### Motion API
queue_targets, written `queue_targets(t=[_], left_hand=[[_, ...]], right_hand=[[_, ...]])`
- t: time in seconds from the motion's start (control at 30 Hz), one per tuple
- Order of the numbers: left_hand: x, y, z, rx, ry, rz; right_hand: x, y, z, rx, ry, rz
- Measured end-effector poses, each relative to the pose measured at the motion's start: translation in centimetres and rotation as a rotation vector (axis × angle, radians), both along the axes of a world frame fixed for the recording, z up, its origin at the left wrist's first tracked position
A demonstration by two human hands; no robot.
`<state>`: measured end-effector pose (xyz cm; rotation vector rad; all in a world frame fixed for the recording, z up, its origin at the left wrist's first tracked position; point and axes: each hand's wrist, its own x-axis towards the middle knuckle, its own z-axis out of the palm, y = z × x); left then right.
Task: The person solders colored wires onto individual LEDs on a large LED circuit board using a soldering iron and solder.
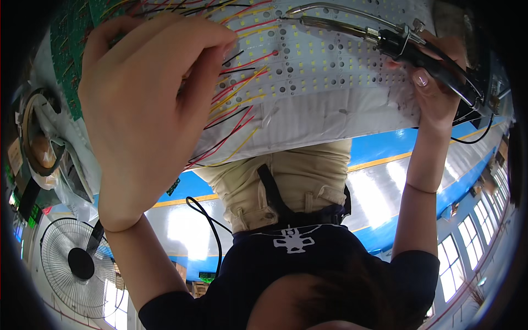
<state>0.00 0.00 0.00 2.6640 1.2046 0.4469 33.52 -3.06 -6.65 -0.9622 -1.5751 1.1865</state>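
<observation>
My left hand point(151, 91) is closed in a pinch above the left part of a white LED board panel point(316, 69). A red wire point(257, 25) runs out from its fingertips toward the board, though the grip itself is partly hidden behind the hand. My right hand point(440, 93) is wrapped round the black handle of a soldering iron point(393, 44) with a curved metal feed tube point(341, 9). The iron's tip is at the far end of that red wire, at the board's surface. Several loose red, black and yellow wires point(234, 99) stick out leftward from the board.
White sheeting point(341, 113) covers the near edge of the bench. Green circuit boards point(65, 66) lie at the far left. Below them is a round reel point(41, 135), and a standing fan point(81, 264) is at lower left. A black cable point(473, 142) hangs beside my right forearm.
</observation>
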Motion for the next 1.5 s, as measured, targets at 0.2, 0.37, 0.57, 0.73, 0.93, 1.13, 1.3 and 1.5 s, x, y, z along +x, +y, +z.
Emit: queue_targets(t=[0.2,0.37,0.57,0.73,0.93,1.13,1.3,1.5], left_hand=[[0.0,-0.1,-0.3,-0.004,-0.030,0.007],[0.2,-0.3,-0.4,-0.043,-0.043,0.059],[0.2,-0.1,-0.3,-0.037,-0.041,0.032],[0.1,-0.1,-0.4,-0.046,-0.035,0.035],[0.0,-0.1,-0.4,-0.034,-0.035,0.030],[0.6,-0.2,-0.1,-0.026,-0.039,0.036],[1.0,-0.3,0.0,-0.027,-0.037,0.060],[-0.2,0.1,-0.5,-0.025,-0.042,0.003]], right_hand=[[0.4,0.2,0.7,-0.038,-0.065,0.005],[-1.1,0.2,0.8,-0.003,-0.009,-0.046],[-0.4,0.7,0.6,-0.003,0.017,0.043],[-0.2,0.3,1.0,-0.016,-0.071,-0.004],[-0.1,0.5,0.5,0.026,-0.010,0.070],[0.0,0.6,0.5,0.022,0.017,0.097],[0.0,0.5,0.5,0.016,0.012,0.080],[-0.1,0.4,0.6,-0.014,0.032,0.089]])
